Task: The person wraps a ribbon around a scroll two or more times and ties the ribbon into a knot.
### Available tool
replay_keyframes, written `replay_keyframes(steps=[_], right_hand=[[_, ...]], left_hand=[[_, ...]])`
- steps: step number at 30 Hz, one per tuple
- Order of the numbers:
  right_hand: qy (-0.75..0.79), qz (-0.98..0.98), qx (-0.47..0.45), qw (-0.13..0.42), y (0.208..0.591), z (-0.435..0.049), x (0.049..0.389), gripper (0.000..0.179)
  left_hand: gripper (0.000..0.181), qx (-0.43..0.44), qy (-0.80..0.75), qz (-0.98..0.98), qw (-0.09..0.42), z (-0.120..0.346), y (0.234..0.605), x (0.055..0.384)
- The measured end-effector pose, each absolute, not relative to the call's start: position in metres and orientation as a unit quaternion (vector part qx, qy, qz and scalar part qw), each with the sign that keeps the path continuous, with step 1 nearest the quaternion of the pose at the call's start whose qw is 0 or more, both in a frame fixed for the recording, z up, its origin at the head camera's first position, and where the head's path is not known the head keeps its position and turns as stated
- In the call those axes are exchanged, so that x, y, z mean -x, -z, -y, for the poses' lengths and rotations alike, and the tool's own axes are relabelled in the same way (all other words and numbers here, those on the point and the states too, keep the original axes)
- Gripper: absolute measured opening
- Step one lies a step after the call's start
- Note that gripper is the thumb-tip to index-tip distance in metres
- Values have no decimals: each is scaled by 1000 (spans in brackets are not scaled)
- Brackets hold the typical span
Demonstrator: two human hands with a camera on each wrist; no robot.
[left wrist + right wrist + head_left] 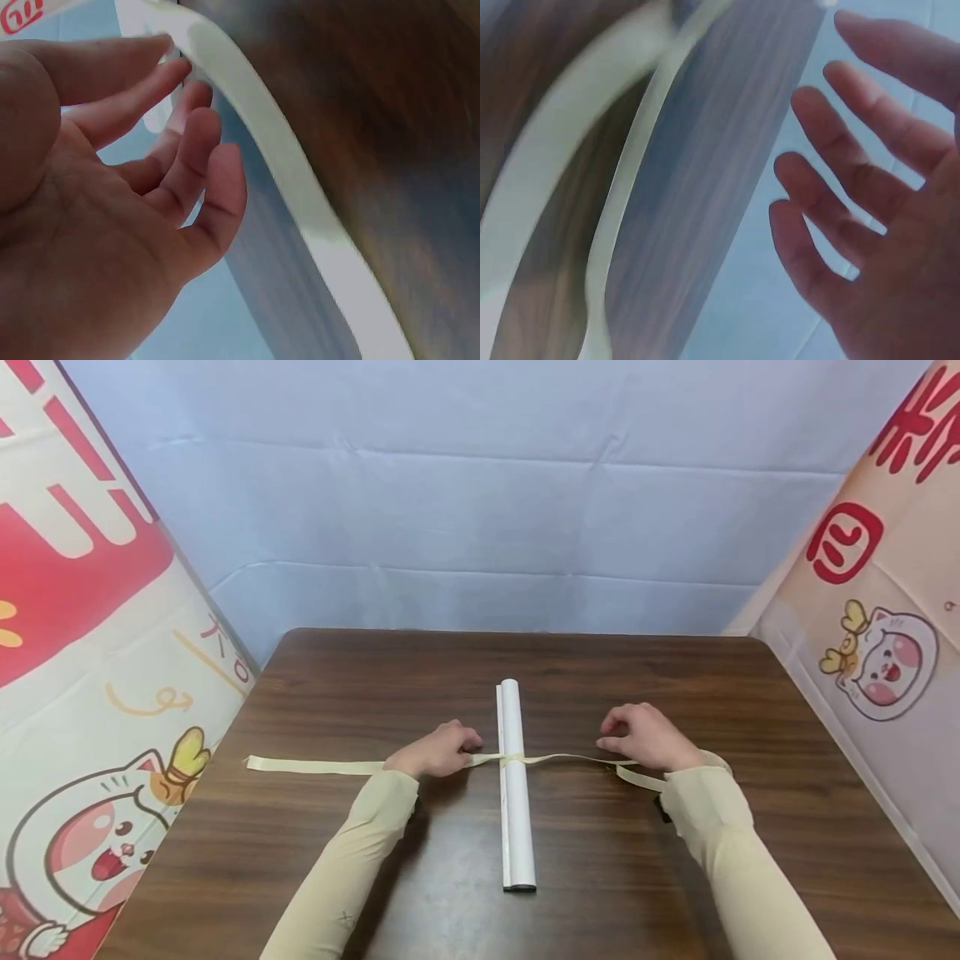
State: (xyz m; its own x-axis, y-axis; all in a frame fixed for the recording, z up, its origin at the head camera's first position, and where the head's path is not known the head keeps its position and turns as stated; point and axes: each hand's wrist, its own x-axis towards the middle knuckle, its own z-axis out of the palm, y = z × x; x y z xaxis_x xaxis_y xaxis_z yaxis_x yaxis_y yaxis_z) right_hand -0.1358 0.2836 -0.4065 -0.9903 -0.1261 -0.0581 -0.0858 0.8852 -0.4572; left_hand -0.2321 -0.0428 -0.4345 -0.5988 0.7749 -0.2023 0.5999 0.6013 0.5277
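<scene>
A long white roll [519, 827], dark at its near end, lies upright in the head view at mid-table. A cream ribbon [315, 767] crosses it and is wrapped about its middle, where a small crossing or knot shows. My left hand [437, 750] is just left of the roll, above the ribbon. Its thumb and index tips come close together beside the ribbon [281, 157] in the left wrist view, with no ribbon visible between them. Over the ribbon's right part is my right hand [651, 737], fingers loosely bent and holding nothing; the ribbon [622, 187] passes beside it.
The brown wooden table [600, 893] ends at a pale blue cloth backdrop [480, 510]. Printed cartoon panels [90, 827] stand at both sides. The ribbon's right part bends back under the right wrist. A small black piece [662, 810] shows below that wrist.
</scene>
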Motion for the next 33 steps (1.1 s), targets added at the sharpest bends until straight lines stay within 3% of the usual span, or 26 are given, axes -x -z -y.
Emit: replay_keyframes(steps=[6,13,23,33], right_hand=[[231,-967,97,39,414,-249,144,12],[227,-965,106,82,423,-230,147,13],[212,-967,112,87,431,-225,142,10],[206,-969,118,70,432,-230,141,5]], left_hand=[[26,-379,-205,-875,223,37,438,228],[8,-369,-181,-883,228,38,439,227],[10,-362,-170,-878,261,41,431,223],[10,-414,-211,-846,262,48,427,228]])
